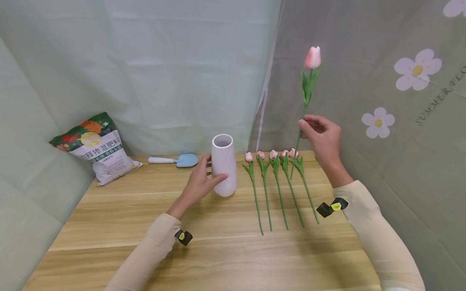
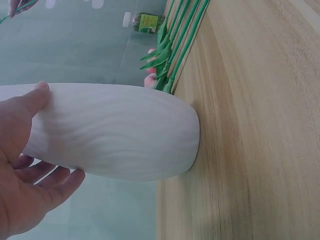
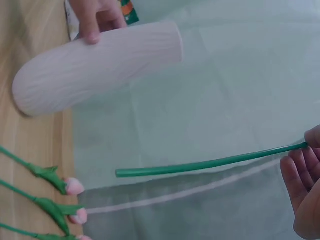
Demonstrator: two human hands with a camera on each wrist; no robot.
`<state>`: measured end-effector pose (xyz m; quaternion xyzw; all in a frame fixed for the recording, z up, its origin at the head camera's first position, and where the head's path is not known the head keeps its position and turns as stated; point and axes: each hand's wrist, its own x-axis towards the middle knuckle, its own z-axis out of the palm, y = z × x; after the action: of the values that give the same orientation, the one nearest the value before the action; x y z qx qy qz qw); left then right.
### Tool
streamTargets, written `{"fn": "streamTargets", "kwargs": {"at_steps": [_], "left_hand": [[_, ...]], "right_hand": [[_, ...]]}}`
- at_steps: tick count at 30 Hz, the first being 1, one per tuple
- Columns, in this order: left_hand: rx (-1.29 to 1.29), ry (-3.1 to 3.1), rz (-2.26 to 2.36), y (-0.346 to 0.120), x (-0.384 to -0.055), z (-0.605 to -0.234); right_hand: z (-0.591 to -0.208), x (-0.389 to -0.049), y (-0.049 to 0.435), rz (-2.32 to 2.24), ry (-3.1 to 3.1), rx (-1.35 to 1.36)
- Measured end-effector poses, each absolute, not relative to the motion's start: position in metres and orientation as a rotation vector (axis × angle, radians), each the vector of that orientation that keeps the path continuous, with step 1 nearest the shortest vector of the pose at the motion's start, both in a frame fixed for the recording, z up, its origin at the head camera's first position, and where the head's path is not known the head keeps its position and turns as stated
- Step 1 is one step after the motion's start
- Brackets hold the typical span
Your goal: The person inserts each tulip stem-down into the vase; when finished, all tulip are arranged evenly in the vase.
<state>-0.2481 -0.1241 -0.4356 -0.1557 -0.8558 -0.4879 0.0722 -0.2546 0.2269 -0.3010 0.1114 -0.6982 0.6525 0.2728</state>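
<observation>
A white ribbed vase stands upright on the wooden table, its round mouth uncovered. My left hand grips its left side, with the thumb across the front and the fingers behind. In the left wrist view the base of the vase meets the table. My right hand pinches the green stem of a pink-and-white tulip, held upright above the table, bloom at the top. The right wrist view shows the stem's lower end hanging free, apart from the vase.
Several more tulips lie side by side right of the vase, blooms toward the back. A small blue trowel with a white handle and a printed bag are at the back left. A white-capped bottle appears beyond the tulips.
</observation>
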Motion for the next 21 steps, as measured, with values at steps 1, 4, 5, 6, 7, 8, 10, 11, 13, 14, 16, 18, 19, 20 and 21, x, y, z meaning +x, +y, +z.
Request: {"fn": "streamTargets", "kwargs": {"at_steps": [1,4,5,6,7,8,10,11,13,14,16,18,19,20,21], "left_hand": [[-0.465,-2.573,-1.467,-0.124,-0.248,-0.436],[-0.459,-2.575,-1.469,-0.124,-0.248,-0.435],[-0.463,-2.576,-1.467,-0.124,-0.248,-0.435],[-0.467,-2.576,-1.467,-0.124,-0.248,-0.435],[-0.469,-2.575,-1.465,-0.124,-0.248,-0.435],[-0.472,-2.574,-1.466,-0.124,-0.247,-0.435],[-0.476,-2.574,-1.465,-0.124,-0.247,-0.435],[-0.477,-2.577,-1.463,-0.124,-0.247,-0.435],[-0.469,-2.581,-1.463,-0.124,-0.247,-0.434],[-0.464,-2.584,-1.464,-0.123,-0.246,-0.434],[-0.456,-2.589,-1.463,-0.123,-0.246,-0.433],[-0.456,-2.588,-1.461,-0.123,-0.246,-0.433],[-0.456,-2.587,-1.462,-0.123,-0.246,-0.433],[-0.459,-2.585,-1.462,-0.123,-0.246,-0.433],[-0.461,-2.583,-1.464,-0.123,-0.246,-0.433]], "right_hand": [[-0.299,-0.255,0.225,1.76,-1.869,0.312],[-0.292,-0.257,0.218,1.784,-1.831,0.349],[-0.289,-0.257,0.216,1.8,-1.816,0.361],[-0.287,-0.258,0.213,1.811,-1.802,0.371],[-0.284,-0.258,0.211,1.821,-1.789,0.378],[-0.281,-0.258,0.209,1.828,-1.776,0.383],[-0.276,-0.259,0.206,1.839,-1.752,0.389],[-0.274,-0.259,0.204,1.844,-1.739,0.39],[-0.269,-0.26,0.201,1.845,-1.709,0.394],[-0.266,-0.261,0.199,1.851,-1.687,0.402],[-0.262,-0.262,0.196,1.869,-1.635,0.42],[-0.258,-0.263,0.192,1.883,-1.58,0.443],[-0.257,-0.263,0.19,1.892,-1.552,0.452],[-0.255,-0.263,0.188,1.904,-1.525,0.459],[-0.255,-0.264,0.186,1.91,-1.504,0.464]]}}
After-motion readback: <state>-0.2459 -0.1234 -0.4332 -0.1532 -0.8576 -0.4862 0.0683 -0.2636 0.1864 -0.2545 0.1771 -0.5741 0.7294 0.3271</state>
